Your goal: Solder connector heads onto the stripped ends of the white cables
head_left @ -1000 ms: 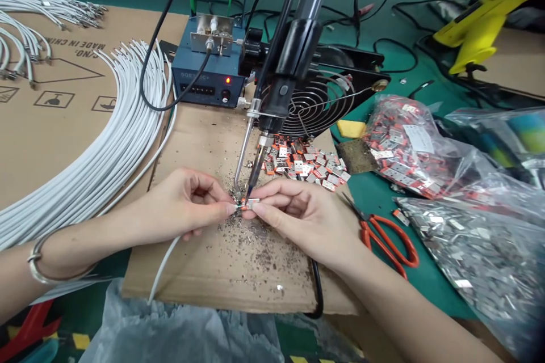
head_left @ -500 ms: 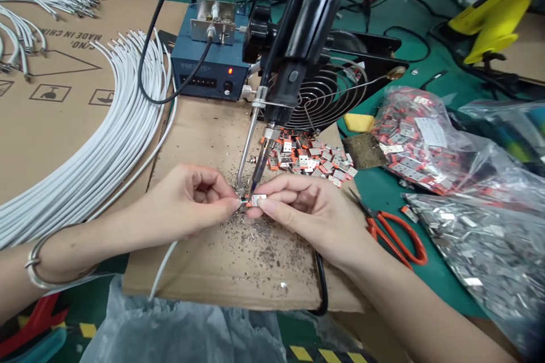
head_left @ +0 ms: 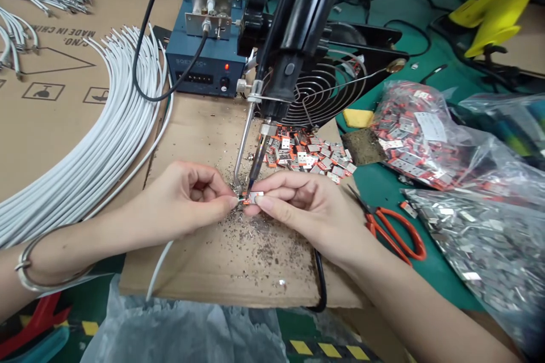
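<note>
A green counter (head_left: 383,193) lies under my view, with a sheet of brown cardboard (head_left: 204,142) spread over its middle and flecked with bits of solder. My left hand (head_left: 179,204) sits at the centre of the cardboard, its fingers pressed together on the end of a white cable (head_left: 159,264) that trails down toward me. My right hand (head_left: 306,210) meets it from the other side, thumb and forefinger pinching a small metal connector (head_left: 254,197) with an orange edge. The connector is held just under the tip of the soldering iron (head_left: 259,159), which hangs from a black holder (head_left: 298,28); I cannot tell whether tip and connector touch. Behind the iron stands a blue soldering station (head_left: 204,65) with a red light, and beside it a black wire-guard fan (head_left: 327,96). A heap of loose connectors (head_left: 306,156) lies just beyond my right hand. Orange-handled scissors (head_left: 392,229) rest to the right, near clear bags of parts (head_left: 426,136). A bundle of white cables (head_left: 97,153) curves across the left side.
</note>
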`<act>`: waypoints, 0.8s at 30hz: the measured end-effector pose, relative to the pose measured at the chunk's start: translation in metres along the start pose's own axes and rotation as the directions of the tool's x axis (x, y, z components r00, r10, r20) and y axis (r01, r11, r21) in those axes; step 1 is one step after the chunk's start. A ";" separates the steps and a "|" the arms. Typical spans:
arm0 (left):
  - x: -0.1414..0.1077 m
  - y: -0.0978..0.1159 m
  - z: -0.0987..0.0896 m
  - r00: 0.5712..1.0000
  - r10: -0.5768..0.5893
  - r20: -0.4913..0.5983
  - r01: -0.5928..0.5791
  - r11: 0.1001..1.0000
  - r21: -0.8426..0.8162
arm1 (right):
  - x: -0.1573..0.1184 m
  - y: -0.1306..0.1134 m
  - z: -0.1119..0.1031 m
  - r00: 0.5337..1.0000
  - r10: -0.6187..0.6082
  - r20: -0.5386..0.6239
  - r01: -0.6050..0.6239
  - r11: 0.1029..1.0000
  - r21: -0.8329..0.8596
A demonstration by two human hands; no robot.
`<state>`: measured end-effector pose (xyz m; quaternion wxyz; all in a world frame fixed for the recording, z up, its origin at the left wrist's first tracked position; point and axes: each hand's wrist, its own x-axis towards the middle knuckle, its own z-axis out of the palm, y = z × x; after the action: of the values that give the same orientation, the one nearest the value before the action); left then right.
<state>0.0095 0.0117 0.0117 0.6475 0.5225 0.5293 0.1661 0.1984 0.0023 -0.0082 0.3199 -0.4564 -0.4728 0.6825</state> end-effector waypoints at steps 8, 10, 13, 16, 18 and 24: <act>-0.001 0.001 -0.001 1.000 -0.010 0.011 0.011 1.000 -0.009 | -0.001 0.001 0.000 1.000 0.002 0.005 -0.002 1.000 -0.004; 0.000 0.000 -0.001 1.000 -0.014 0.009 0.014 1.000 -0.001 | -0.001 0.001 0.001 1.000 0.008 -0.006 -0.008 1.000 -0.009; 0.002 -0.002 -0.001 1.000 -0.008 0.000 0.008 1.000 0.030 | 0.000 0.001 0.003 1.000 0.011 -0.029 -0.012 1.000 -0.013; 0.003 -0.003 -0.001 1.000 0.004 0.002 -0.004 0.999 0.049 | 0.000 0.002 0.003 0.999 0.009 -0.033 -0.009 1.000 -0.013; 0.003 -0.004 -0.001 1.000 0.011 0.003 -0.011 0.999 0.053 | 0.001 0.002 0.003 1.000 0.000 -0.025 -0.001 1.000 -0.014; 0.000 -0.002 0.000 1.000 -0.007 -0.008 0.008 0.999 0.052 | 0.000 0.001 0.003 1.000 -0.014 -0.013 0.013 1.000 -0.027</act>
<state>0.0087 0.0111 0.0100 0.6322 0.5365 0.5380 0.1521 0.1960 0.0012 -0.0087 0.3214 -0.4619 -0.4828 0.6710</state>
